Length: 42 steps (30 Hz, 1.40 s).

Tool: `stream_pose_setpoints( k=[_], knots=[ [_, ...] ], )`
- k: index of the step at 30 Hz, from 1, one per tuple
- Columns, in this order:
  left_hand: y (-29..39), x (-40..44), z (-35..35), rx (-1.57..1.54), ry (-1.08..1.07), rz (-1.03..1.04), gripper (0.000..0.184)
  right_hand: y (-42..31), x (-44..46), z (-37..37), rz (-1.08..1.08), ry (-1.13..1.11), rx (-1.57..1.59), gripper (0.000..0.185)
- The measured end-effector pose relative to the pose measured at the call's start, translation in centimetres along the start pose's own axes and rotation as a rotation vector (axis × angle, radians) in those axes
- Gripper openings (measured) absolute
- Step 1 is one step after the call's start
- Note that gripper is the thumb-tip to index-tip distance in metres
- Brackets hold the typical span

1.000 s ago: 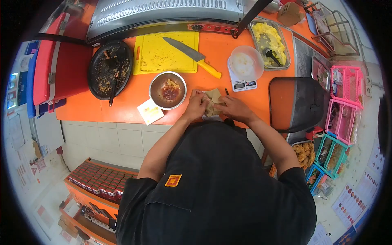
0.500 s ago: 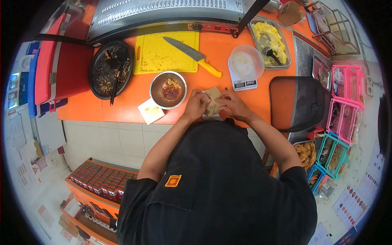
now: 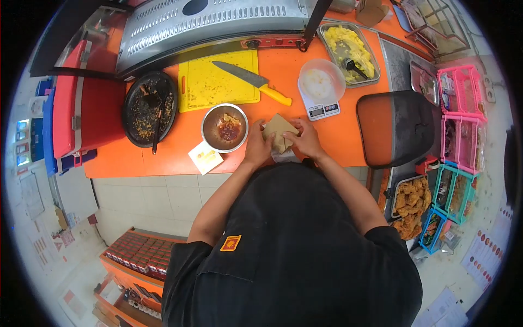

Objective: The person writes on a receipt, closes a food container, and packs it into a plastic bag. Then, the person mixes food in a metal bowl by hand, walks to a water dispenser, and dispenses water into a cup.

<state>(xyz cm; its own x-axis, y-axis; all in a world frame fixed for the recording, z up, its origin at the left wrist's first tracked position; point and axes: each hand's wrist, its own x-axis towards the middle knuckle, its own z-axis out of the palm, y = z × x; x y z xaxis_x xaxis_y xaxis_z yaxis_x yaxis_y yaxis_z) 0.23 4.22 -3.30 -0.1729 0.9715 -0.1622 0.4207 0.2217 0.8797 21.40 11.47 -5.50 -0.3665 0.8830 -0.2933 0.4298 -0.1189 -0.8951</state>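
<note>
A folded brown paper packet (image 3: pixel 279 128) is between my two hands at the near edge of the orange table. My left hand (image 3: pixel 258 144) grips its left side, and my right hand (image 3: pixel 306 139) presses on the right side with the thumb on top. Something whitish and see-through (image 3: pixel 284 157) shows just below the packet; I cannot make out what it is. Left of my left hand stands a steel bowl (image 3: pixel 211 129) with a reddish-brown mix inside. A white card or paper (image 3: pixel 202 161) lies against the bowl's near side.
A yellow cutting board (image 3: pixel 204 87) carries a knife (image 3: pixel 245 76). Beside it are a black pan (image 3: pixel 133 117) and a kitchen scale (image 3: pixel 322 110) under a plastic bowl (image 3: pixel 329 71). A tray (image 3: pixel 364 83) of yellow food and a black chair (image 3: pixel 400 131) are to the right.
My fingers have shifted on the brown paper, which now looks more folded and box-like. My right hand sits closer to my left. The head view has moved slightly.
</note>
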Motion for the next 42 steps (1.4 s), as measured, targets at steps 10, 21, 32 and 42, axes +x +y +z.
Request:
stream_pose_setpoints(
  k=[10, 21, 32, 42],
  knots=[
    [-2.0, -9.8, -11.8, 0.503, 0.285, 0.175, 0.069, 0.3, -8.4, -0.9, 0.184, -0.009, -0.317, 0.058],
    [-8.3, -9.2, -15.1, 0.809, 0.145, -0.004, 0.106, -1.4, -7.1, 0.7, 0.332, 0.087, -0.479, 0.042],
    [1.9, -11.9, -12.8, 0.515, 0.145, 0.349, 0.09, 0.9, -14.0, 2.7, -0.21, 0.537, -0.484, 0.035],
    [7.8, 2.9, -1.8, 0.753, -0.36, 0.757, 0.087, 3.5, -24.8, 0.5, -0.058, 0.811, -0.473, 0.035]
  ],
)
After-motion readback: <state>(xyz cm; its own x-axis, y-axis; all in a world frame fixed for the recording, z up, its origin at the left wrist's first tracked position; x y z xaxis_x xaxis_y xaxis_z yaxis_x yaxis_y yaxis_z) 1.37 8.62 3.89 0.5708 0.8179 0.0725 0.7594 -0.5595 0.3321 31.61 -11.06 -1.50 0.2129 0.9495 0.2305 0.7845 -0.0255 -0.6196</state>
